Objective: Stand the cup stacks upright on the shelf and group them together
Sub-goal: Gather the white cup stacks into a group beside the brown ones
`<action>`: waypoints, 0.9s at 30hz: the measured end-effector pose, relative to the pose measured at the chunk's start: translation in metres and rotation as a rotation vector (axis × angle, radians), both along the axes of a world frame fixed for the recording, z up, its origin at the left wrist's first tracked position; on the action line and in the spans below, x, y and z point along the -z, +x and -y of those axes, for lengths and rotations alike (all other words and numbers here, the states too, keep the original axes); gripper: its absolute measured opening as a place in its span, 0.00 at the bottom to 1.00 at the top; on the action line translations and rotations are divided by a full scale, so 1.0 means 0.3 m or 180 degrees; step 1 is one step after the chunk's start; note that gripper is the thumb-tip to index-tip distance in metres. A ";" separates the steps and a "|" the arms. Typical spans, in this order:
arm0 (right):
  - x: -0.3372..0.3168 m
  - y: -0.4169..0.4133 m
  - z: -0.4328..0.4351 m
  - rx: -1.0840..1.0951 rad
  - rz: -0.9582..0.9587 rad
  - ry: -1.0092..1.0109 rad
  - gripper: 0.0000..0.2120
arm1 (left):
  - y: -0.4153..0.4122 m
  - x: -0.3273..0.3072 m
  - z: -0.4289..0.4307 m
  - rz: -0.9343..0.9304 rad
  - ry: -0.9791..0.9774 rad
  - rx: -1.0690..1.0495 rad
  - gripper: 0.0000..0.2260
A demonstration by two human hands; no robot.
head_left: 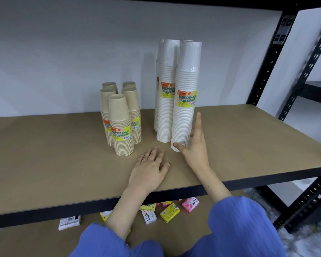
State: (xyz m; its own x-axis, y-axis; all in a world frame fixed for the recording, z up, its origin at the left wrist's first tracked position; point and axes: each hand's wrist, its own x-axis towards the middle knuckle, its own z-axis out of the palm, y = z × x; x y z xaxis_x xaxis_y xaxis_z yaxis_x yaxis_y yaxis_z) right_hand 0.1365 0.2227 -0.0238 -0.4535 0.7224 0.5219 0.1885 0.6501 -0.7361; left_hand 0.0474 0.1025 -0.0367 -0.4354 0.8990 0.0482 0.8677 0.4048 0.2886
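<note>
Several short brown cup stacks (121,125) stand upright in a tight cluster at mid-shelf. Just right of them, several tall white cup stacks (167,101) stand upright together. The nearest white stack (185,108) carries a yellow label. My right hand (195,145) is open around that stack's base, with the thumb touching its front and the fingers along its right side. My left hand (150,166) lies flat, palm down, on the brown shelf board (54,154), in front of the gap between the two groups, holding nothing.
A black frame edges the shelf front (63,210), with black perforated uprights (267,58) at the right. On the lower shelf lie several soap bars (170,212) and a white packet (69,222). A white wall backs the shelf.
</note>
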 end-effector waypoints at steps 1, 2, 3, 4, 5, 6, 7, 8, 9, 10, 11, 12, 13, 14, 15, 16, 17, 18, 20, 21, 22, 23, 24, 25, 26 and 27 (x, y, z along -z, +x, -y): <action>0.004 0.009 -0.011 0.0015 0.0050 -0.0084 0.52 | -0.003 -0.002 0.000 0.0033 0.0006 0.0003 0.25; 0.007 0.023 -0.026 0.0042 0.0173 -0.0149 0.54 | -0.007 -0.006 -0.001 0.0079 0.0001 0.0001 0.26; 0.009 0.039 -0.046 0.0067 0.0372 -0.0202 0.54 | -0.011 -0.010 -0.003 0.0129 -0.0008 -0.0012 0.27; 0.010 0.057 -0.070 0.0068 0.0623 -0.0256 0.55 | -0.016 -0.014 -0.007 0.0175 -0.0017 -0.0037 0.27; 0.011 0.075 -0.098 0.0033 0.0898 -0.0317 0.55 | -0.021 -0.018 -0.013 0.0213 -0.0024 -0.0068 0.28; 0.011 0.092 -0.126 -0.0031 0.1175 -0.0375 0.55 | -0.026 -0.022 -0.021 0.0239 -0.0033 -0.0097 0.28; 0.010 0.106 -0.152 -0.0109 0.1437 -0.0411 0.55 | -0.031 -0.027 -0.032 0.0254 -0.0044 -0.0122 0.29; 0.008 0.115 -0.176 -0.0193 0.1672 -0.0422 0.54 | -0.036 -0.031 -0.046 0.0263 -0.0058 -0.0141 0.29; 0.006 0.120 -0.197 -0.0282 0.1875 -0.0416 0.54 | -0.040 -0.035 -0.061 0.0267 -0.0073 -0.0156 0.30; 0.004 0.120 -0.213 -0.0369 0.2043 -0.0394 0.53 | -0.044 -0.040 -0.077 0.0266 -0.0094 -0.0169 0.31; 0.002 0.117 -0.227 -0.0450 0.2184 -0.0355 0.52 | -0.047 -0.043 -0.093 0.0260 -0.0119 -0.0181 0.31; 0.000 0.112 -0.238 -0.0520 0.2304 -0.0300 0.51 | -0.050 -0.046 -0.107 0.0255 -0.0145 -0.0195 0.32; -0.001 0.105 -0.247 -0.0583 0.2404 -0.0236 0.50 | -0.053 -0.047 -0.119 0.0253 -0.0167 -0.0211 0.32; -0.002 0.098 -0.256 -0.0640 0.2484 -0.0170 0.48 | -0.056 -0.048 -0.130 0.0252 -0.0184 -0.0230 0.33; -0.002 0.090 -0.264 -0.0692 0.2548 -0.0108 0.47 | -0.058 -0.048 -0.138 0.0248 -0.0193 -0.0247 0.34; -0.002 0.083 -0.270 -0.0741 0.2602 -0.0047 0.47 | -0.060 -0.048 -0.145 0.0243 -0.0198 -0.0261 0.34; -0.001 0.076 -0.277 -0.0788 0.2641 0.0013 0.46 | -0.062 -0.049 -0.151 0.0237 -0.0202 -0.0269 0.35; 0.000 0.070 -0.284 -0.0838 0.2664 0.0072 0.45 | -0.063 -0.049 -0.155 0.0231 -0.0209 -0.0274 0.35; 0.003 0.063 -0.296 -0.0942 0.2680 0.0177 0.44 | -0.064 -0.047 -0.160 0.0208 -0.0213 -0.0284 0.36; 0.005 0.060 -0.300 -0.0990 0.2687 0.0219 0.44 | -0.063 -0.045 -0.162 0.0186 -0.0203 -0.0293 0.36; 0.006 0.057 -0.304 -0.1034 0.2694 0.0250 0.43 | -0.063 -0.042 -0.163 0.0163 -0.0187 -0.0305 0.36; 0.007 0.054 -0.307 -0.1071 0.2696 0.0275 0.43 | -0.063 -0.040 -0.164 0.0144 -0.0173 -0.0316 0.36; 0.008 0.051 -0.310 -0.1095 0.2693 0.0297 0.43 | -0.063 -0.037 -0.165 0.0131 -0.0165 -0.0328 0.36; 0.009 0.049 -0.312 -0.1107 0.2690 0.0315 0.43 | -0.063 -0.036 -0.167 0.0121 -0.0164 -0.0337 0.36; 0.009 0.047 -0.314 -0.1111 0.2690 0.0326 0.43 | -0.063 -0.034 -0.169 0.0117 -0.0167 -0.0346 0.36; 0.010 0.045 -0.316 -0.1115 0.2688 0.0329 0.43 | -0.063 -0.034 -0.171 0.0117 -0.0166 -0.0353 0.36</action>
State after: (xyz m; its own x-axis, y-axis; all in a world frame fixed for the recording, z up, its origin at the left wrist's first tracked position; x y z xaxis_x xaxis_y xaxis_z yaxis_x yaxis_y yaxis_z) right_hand 0.1501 0.3176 -0.0268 -0.8976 0.4399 -0.0278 0.4168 0.8265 -0.3785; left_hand 0.0285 0.1537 -0.0265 -0.5329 0.8461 -0.0151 0.8060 0.5129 0.2955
